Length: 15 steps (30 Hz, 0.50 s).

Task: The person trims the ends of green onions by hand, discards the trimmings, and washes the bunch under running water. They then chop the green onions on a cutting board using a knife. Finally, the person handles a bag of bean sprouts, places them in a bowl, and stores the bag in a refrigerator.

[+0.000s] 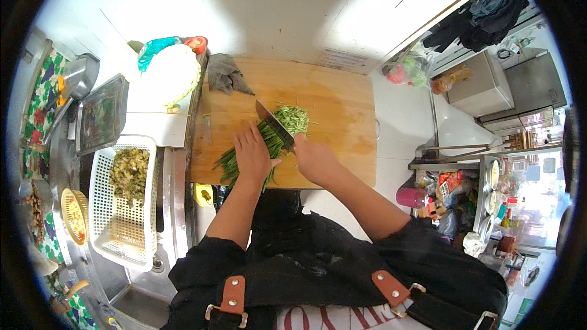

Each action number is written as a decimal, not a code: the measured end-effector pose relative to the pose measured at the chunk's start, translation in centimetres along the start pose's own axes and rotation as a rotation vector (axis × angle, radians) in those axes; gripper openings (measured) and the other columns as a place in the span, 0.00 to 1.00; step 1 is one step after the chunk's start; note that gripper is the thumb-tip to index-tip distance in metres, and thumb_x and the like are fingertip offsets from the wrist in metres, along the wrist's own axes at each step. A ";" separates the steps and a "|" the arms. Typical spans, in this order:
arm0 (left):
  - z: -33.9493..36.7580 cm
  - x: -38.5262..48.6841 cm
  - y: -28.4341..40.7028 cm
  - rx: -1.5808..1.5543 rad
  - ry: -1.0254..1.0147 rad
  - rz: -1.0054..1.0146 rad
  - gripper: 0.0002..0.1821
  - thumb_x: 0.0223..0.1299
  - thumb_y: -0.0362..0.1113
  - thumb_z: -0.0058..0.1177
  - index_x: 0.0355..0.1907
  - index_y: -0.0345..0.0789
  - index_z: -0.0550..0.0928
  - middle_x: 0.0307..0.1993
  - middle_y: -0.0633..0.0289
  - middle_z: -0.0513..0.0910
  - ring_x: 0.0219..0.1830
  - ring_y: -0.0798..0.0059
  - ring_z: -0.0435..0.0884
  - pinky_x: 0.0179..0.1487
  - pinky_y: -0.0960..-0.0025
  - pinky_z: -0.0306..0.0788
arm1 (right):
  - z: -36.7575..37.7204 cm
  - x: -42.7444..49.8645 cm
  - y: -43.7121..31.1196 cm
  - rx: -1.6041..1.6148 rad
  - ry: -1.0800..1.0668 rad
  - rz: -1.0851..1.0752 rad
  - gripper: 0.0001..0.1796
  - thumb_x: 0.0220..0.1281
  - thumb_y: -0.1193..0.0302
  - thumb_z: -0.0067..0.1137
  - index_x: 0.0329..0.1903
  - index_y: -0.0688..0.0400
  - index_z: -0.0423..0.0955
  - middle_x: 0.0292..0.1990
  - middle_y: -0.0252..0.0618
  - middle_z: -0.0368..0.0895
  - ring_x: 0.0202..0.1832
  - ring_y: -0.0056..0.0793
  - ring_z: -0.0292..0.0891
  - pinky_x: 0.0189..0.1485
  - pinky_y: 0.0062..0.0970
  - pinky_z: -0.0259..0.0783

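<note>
My right hand (pixel 316 160) grips a cleaver (pixel 274 123), its dark blade slanting up and left across a bundle of long green vegetable stalks (pixel 229 160). Fingers extended, my left hand (pixel 253 153) rests on that bundle to the left of the blade and holds it against a wooden cutting board (pixel 341 119). Short cut green pieces (pixel 294 118) lie heaped just right of the blade, a few scattered around them. The blade's lower edge and the handle inside my fist are mostly hidden.
A grey cloth (pixel 224 73) lies on the board's far left corner. To the left, a white perforated basket (pixel 124 233) holding chopped greens sits over a metal sink (pixel 142 307). Nearby are a small yellow basket (pixel 69 197) and a clear plastic container (pixel 101 114). Crowded shelves (pixel 481 183) stand right.
</note>
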<state>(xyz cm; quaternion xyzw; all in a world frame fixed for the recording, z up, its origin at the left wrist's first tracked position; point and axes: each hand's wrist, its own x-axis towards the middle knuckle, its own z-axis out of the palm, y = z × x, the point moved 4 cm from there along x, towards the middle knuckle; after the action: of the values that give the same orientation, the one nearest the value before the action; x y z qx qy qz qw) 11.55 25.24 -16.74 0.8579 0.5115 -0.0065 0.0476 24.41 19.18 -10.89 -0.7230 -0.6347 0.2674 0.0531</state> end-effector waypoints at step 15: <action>1.5 -0.8 -1.0 -0.048 -0.068 -0.042 0.61 0.35 0.59 0.69 0.66 0.22 0.55 0.56 0.49 0.68 0.60 0.57 0.65 0.69 0.55 0.51 | 3.9 4.8 0.1 0.021 0.019 0.017 0.11 0.65 0.70 0.39 0.44 0.65 0.58 0.28 0.60 0.78 0.32 0.59 0.76 0.32 0.51 0.69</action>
<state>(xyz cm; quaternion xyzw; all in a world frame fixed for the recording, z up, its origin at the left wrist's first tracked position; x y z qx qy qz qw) 10.37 24.90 -18.26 0.8450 0.5274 -0.0244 0.0853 23.03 22.71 -15.79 -0.7302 -0.6252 0.2676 0.0647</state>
